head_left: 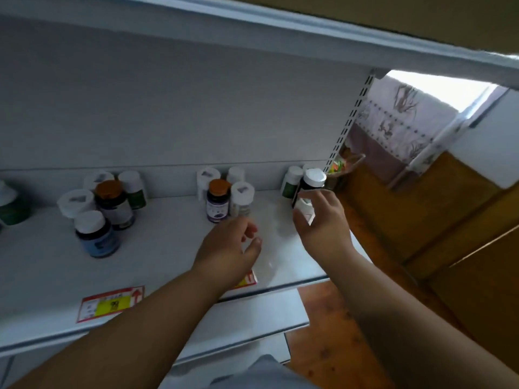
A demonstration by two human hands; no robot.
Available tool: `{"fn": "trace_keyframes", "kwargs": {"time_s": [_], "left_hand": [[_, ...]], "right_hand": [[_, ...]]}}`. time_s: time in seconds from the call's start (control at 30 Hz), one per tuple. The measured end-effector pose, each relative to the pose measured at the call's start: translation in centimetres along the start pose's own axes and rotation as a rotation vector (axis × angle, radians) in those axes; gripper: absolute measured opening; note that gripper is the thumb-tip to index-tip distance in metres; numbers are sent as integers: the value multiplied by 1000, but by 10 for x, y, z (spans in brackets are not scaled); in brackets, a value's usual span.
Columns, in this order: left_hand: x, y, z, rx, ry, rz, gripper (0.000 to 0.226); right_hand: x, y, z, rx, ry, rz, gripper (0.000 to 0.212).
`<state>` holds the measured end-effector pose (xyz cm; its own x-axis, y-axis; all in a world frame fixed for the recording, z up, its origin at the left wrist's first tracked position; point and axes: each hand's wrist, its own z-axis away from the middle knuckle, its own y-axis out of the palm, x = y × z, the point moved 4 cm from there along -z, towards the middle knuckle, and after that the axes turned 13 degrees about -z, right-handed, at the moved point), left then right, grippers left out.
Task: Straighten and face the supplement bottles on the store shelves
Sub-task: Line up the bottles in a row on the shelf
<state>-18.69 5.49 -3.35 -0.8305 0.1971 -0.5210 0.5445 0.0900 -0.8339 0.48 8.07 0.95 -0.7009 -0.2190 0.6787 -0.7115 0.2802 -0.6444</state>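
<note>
Supplement bottles stand in three loose groups on a white shelf (168, 248). My right hand (320, 217) grips a dark bottle with a white cap (311, 182) at the shelf's right end, beside a green-labelled bottle (290, 182). My left hand (230, 245) hovers over the shelf with fingers loosely curled, holding nothing, just in front of a purple-labelled bottle with an orange cap (217, 200) and a white-capped bottle (242, 197). Further left stand a blue-labelled bottle (97, 234) and another orange-capped bottle (113, 203).
Price tags (111, 303) are stuck on the shelf's front edge. Another shelf (309, 32) hangs overhead. A slotted upright (348, 122) ends the shelf at the right, with a wooden floor (421, 220) and a patterned cloth (398, 119) beyond. A lower shelf (252, 318) juts out below.
</note>
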Motion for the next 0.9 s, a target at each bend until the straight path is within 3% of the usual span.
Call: {"fn": "trace_keyframes", "kwargs": {"time_s": [0.17, 0.4, 0.57, 0.63, 0.8, 0.9], "left_hand": [[-36, 38, -19, 121, -99, 44, 18], [-46, 71, -50, 223, -159, 60, 44], [-43, 67, -51, 198, -204, 118, 75], [-38, 56, -42, 179, -210, 195, 68], [-3, 6, 3, 139, -288, 542, 20], [34, -28, 35, 111, -296, 581, 27]], "right_hand": [[-57, 5, -47, 220, 109, 188, 42], [-76, 12, -41, 181, -13, 148, 29], [-54, 4, -41, 216, 170, -158, 37], [-31, 11, -38, 242, 214, -264, 39], [31, 47, -21, 418, 192, -516, 21], [79, 75, -5, 576, 115, -573, 23]]}}
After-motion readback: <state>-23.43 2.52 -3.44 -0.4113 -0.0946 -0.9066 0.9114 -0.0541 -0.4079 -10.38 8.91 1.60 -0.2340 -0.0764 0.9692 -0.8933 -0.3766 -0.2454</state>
